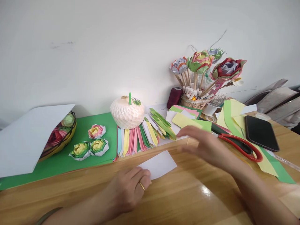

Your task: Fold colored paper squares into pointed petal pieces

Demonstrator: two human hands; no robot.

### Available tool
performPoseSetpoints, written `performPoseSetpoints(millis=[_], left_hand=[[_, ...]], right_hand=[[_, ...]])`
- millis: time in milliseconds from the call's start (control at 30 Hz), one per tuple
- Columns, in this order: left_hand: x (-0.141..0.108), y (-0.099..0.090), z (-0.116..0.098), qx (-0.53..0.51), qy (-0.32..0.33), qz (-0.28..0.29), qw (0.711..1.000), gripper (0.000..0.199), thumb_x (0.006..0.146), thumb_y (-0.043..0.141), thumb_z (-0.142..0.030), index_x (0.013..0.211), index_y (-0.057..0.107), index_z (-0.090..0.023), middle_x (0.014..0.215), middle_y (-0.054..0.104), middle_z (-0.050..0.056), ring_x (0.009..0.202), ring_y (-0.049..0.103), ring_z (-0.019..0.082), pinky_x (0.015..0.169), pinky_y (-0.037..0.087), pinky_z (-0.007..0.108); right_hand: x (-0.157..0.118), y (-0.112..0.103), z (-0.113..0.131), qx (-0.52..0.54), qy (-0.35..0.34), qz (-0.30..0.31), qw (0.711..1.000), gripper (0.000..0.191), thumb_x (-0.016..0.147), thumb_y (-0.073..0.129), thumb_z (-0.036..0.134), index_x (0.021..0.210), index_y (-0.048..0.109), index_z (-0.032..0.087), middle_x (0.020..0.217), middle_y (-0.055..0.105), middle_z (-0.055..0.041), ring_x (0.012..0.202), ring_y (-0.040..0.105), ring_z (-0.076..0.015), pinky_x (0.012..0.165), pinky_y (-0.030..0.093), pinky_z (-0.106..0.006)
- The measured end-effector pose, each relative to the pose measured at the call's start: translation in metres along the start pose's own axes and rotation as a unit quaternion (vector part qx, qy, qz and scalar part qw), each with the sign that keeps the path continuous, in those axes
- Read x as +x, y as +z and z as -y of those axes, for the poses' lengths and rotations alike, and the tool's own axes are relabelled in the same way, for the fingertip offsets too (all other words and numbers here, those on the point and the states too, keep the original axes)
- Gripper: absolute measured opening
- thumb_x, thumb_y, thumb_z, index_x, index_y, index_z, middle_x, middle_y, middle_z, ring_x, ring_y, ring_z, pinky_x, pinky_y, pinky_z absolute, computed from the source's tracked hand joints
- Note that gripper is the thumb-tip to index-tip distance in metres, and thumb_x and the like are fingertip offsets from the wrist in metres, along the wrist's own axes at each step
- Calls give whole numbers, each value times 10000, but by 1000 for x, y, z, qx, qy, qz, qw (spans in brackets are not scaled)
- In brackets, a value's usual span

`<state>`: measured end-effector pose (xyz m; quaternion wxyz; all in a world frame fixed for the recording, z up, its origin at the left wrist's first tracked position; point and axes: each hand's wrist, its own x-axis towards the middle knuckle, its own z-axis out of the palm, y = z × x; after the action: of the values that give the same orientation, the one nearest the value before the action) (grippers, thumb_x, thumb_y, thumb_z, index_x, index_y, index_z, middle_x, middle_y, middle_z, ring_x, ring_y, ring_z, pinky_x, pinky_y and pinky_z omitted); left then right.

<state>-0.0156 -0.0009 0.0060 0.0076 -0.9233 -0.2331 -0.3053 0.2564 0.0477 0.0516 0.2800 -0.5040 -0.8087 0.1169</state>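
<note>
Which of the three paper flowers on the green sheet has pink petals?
The rear flower; the front-left flower and front-right flower have green petals instead.

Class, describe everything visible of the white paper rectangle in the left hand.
The white paper rectangle is thin, plain and straight-edged, with no clear crease showing. It looks nearly flat on the wooden table, at a slant, in front of the folded paper pieces. The left hand holds its left end, hiding part; the right hand is apart from it.

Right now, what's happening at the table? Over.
Left hand holding white paper. Right hand open, near folded slips. Scissors off right, apart from paper.
</note>
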Motion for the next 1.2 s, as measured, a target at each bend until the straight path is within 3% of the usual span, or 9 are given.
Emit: performPoseSetpoints(millis=[67,100,167,233,333,567,900,1000,1200], left_hand=[[1,-1,0,-2,-14,5,1000,290,957,319,-96,815,569,-140,764,659,59,689,633,153,611,527,240],[1,-1,0,-3,-24,7,1000,299,959,307,-92,809,561,-136,764,658,63,687,635,158,604,525,245],[2,-2,0,-6,-42,10,999,305,963,295,-91,803,552,-131,754,653,65,673,634,165,597,521,255],[3,-1,0,-8,-65,12,998,295,967,307,-101,799,547,-132,718,640,52,640,625,162,582,509,256],[3,-1,3,-6,-128,4,992,285,973,335,-139,784,548,-148,656,621,23,586,606,147,561,489,244],[6,-4,8,-58,-281,24,958,214,912,421,-176,749,560,-194,675,659,-9,598,622,149,559,472,234],[7,1,9,-161,-400,55,901,90,824,496,-206,765,563,-213,640,632,-21,542,602,150,502,454,223],[8,2,11,-159,-407,71,897,110,833,477,-208,751,549,-217,617,619,-25,535,596,156,486,441,226],[8,3,13,-111,-366,66,922,146,832,443,-185,731,544,-216,619,626,-24,540,596,161,469,412,225]], right_hand=[[-5,11,17,49,-94,169,980,341,701,740,263,1018,619,228,1059,596,-55,952,572,-215,794,483,-331],[-8,15,23,53,-108,216,969,364,687,757,248,1018,608,216,1044,591,-56,935,565,-215,776,482,-331],[-11,23,30,57,-118,255,958,192,773,682,202,948,603,197,976,588,-53,886,552,-199,740,470,-316],[-12,27,30,66,-112,252,959,59,883,537,174,864,591,189,897,585,-47,829,540,-178,704,454,-297],[-13,31,26,84,-97,231,964,199,946,412,185,811,559,190,831,575,-43,770,528,-165,661,440,-281],[-12,36,21,95,-63,186,976,174,944,430,240,804,526,203,831,586,-49,768,547,-179,662,445,-295],[-27,46,21,3,15,147,989,128,922,460,252,810,508,214,738,611,-25,655,583,-175,560,425,-276],[-28,48,22,-10,18,132,991,141,914,464,248,784,509,218,698,606,-13,614,585,-170,531,421,-269],[-26,50,23,-18,33,115,993,107,880,507,233,774,522,225,671,615,6,573,595,-160,502,425,-253]])
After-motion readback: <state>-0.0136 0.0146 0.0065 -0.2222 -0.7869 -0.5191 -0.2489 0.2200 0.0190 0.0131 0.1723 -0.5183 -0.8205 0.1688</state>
